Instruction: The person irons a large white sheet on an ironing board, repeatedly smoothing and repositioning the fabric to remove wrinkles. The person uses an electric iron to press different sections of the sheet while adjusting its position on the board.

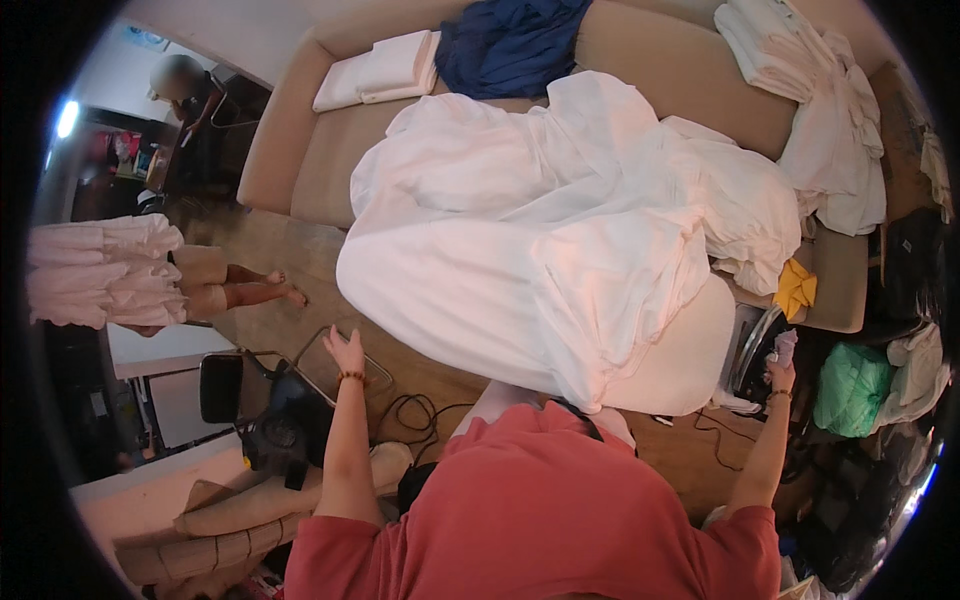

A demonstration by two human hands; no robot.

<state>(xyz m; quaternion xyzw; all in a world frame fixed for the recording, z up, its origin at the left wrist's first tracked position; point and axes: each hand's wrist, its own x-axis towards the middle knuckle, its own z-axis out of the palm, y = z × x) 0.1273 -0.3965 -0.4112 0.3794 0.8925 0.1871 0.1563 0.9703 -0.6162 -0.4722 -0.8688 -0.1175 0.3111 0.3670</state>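
Note:
White fabric point(465, 270) lies over the ironing board point(675, 367) before me and bunches up onto the sofa seat. My left hand point(346, 352) is raised to the left of the board, fingers apart, touching nothing. At the board's right end, my right hand point(780, 373) is closed around the handle of a steam iron point(757, 356), with a pinkish cloth point(785, 346) at the grip. The iron stands tilted on its rest beside the board. A yellow cloth point(795, 289) lies just beyond it.
The beige sofa point(675, 60) holds folded white fabric point(382, 71) and dark blue cloth point(510, 45). A green plastic bag point(853, 390) is at right. At left are a metal-framed chair point(221, 388) and floor cables point(420, 420). One person point(247, 287) carries white fabric; another point(199, 112) is farther back.

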